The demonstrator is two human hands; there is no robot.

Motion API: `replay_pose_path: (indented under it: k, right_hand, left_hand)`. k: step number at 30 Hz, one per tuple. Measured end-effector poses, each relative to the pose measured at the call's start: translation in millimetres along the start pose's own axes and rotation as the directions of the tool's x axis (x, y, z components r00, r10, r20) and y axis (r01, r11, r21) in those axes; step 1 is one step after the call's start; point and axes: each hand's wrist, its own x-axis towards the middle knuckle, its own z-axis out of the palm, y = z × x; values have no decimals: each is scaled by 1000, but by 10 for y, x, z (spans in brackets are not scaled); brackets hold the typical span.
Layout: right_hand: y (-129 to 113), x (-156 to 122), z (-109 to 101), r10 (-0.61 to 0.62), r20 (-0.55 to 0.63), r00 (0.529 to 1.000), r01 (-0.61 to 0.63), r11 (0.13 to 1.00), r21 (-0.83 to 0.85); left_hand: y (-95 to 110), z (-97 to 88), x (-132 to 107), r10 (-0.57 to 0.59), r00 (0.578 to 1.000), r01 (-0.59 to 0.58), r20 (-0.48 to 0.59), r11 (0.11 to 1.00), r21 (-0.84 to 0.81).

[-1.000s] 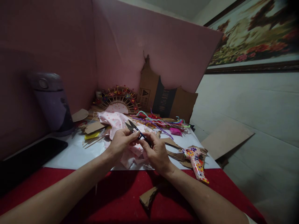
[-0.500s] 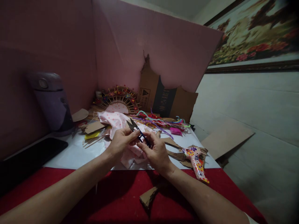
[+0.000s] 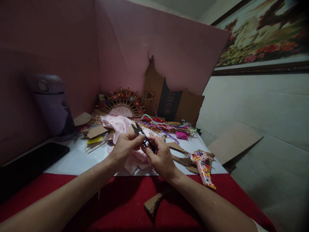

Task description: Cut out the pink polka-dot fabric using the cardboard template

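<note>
Over the middle of the table, both hands are at a pair of small dark thread snips (image 3: 138, 129), whose pointed blades stick up and to the left, slightly apart. My left hand (image 3: 123, 145) pinches near the blades. Lower down, my right hand (image 3: 162, 158) has its fingers closed around the handle end. Beneath and behind the hands lies a crumpled pink cloth with red dots (image 3: 118, 124). A torn cardboard piece (image 3: 153, 203) rests on the red cloth below my right wrist.
At left stand a purple bottle (image 3: 54, 106) and a black phone (image 3: 45, 158). Behind are a decorated stick fan (image 3: 123, 101), cut cardboard (image 3: 185, 108) and colourful pipe cleaners (image 3: 154, 118). On the right lie a pink packet (image 3: 181, 135) and a flower-patterned piece (image 3: 204, 167).
Almost nothing differs. Both hands stay at the snips in the same place, with only a tiny shift of the fingers and the view.
</note>
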Motion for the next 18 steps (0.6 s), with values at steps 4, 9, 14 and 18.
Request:
replay_pose_path:
  k: [4, 9, 14, 18]
  right_hand:
    - [7, -3, 2, 2, 8, 1000, -2, 1000, 4]
    - [8, -2, 4, 11, 32, 999, -12, 1000, 29]
    - [-1, 0, 2, 10, 42, 999, -12, 999, 37]
    - [1, -6, 5, 15, 51, 999, -18, 999, 46]
  left_hand:
    - [19, 3, -11, 3, 1000, -3, 2, 1000, 10]
    - [27, 12, -9, 1, 1000, -1, 5, 1000, 5]
    - [30, 14, -10, 5, 1000, -5, 1, 1000, 7]
    - [20, 9, -11, -2, 1000, 2, 6, 1000, -1]
